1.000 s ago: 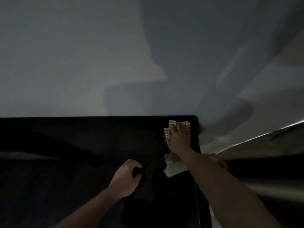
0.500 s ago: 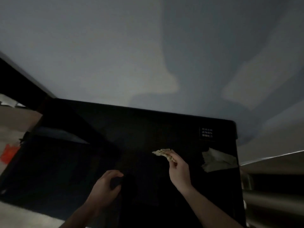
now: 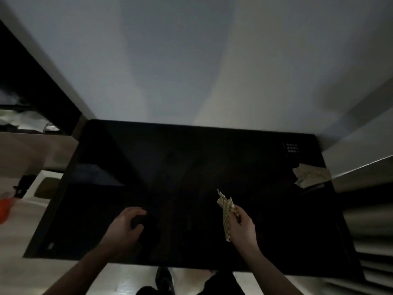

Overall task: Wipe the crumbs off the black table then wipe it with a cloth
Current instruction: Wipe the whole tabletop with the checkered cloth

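The glossy black table (image 3: pixel 180 167) fills the middle of the dim head view, against a pale wall. My right hand (image 3: pixel 241 228) is closed on a beige checked cloth (image 3: pixel 226 211), lifted a little above the table's near right part. My left hand (image 3: pixel 125 227) rests on the near middle of the table, fingers curled round a small dark object (image 3: pixel 138 220) that I cannot make out. Crumbs are too small to see in this light.
A crumpled pale paper (image 3: pixel 311 174) lies at the table's right edge, with a small label (image 3: pixel 291 149) near the far right corner. An orange object (image 3: pixel 5 209) sits on the floor at the left. My feet (image 3: pixel 162 279) show below the near edge.
My right hand has pulled back from the far right corner toward me, lifting the checked cloth off the surface. The view has widened and swung left; my left hand keeps its grip.
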`<action>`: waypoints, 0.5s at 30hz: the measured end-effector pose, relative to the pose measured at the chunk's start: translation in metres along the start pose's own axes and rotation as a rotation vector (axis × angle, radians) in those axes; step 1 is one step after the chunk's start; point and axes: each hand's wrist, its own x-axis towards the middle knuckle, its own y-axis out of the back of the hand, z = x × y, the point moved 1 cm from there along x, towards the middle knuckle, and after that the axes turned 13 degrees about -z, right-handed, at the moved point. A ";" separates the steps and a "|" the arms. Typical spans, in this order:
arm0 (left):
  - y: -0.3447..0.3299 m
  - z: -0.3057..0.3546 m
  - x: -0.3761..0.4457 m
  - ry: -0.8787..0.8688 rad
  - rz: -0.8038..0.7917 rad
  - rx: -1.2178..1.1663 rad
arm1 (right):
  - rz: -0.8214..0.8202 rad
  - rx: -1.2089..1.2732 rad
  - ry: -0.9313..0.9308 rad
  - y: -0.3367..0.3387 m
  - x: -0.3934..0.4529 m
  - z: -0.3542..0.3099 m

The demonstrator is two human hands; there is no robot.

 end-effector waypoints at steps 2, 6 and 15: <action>0.016 -0.021 -0.011 0.045 0.024 -0.030 | -0.029 0.003 0.021 -0.022 -0.007 -0.010; 0.034 -0.058 -0.031 0.129 0.108 -0.083 | -0.070 -0.016 0.039 -0.044 0.002 -0.023; 0.066 -0.131 -0.053 0.252 0.231 -0.080 | -0.081 -0.241 0.093 -0.108 0.045 -0.050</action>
